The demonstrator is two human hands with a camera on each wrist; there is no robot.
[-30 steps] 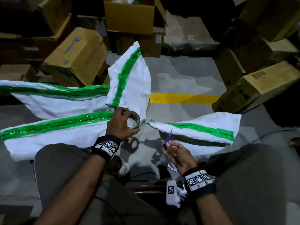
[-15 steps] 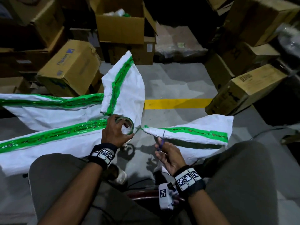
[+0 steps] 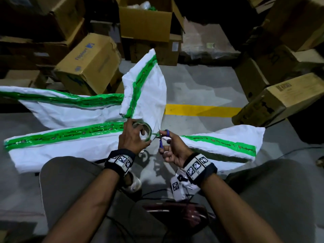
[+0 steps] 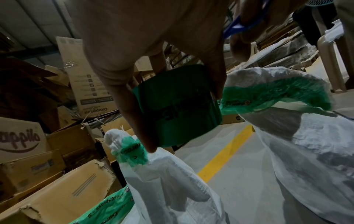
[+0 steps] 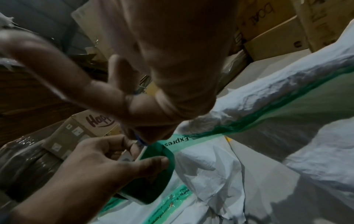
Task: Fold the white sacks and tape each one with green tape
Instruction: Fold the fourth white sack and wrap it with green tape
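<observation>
Green tape roll (image 3: 142,131) gripped in left hand (image 3: 132,138), strip taut to taped sack (image 3: 222,144); right hand (image 3: 172,149) fingers through scissors (image 3: 161,139), cut apparently next, needing blades square across strip.

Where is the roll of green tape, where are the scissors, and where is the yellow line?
green tape roll (image 4: 178,106), left wrist view, outer face.
scissors (image 3: 161,144), head view, blue handle.
yellow line (image 3: 201,110), head view, middle of stripe.

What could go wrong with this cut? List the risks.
1. The scissors in the right hand work close beside the left hand's fingers on the tape roll; a nick seems possible.
2. The tape strip between roll and sack is short; slack could make it crumple or stick to itself.
</observation>
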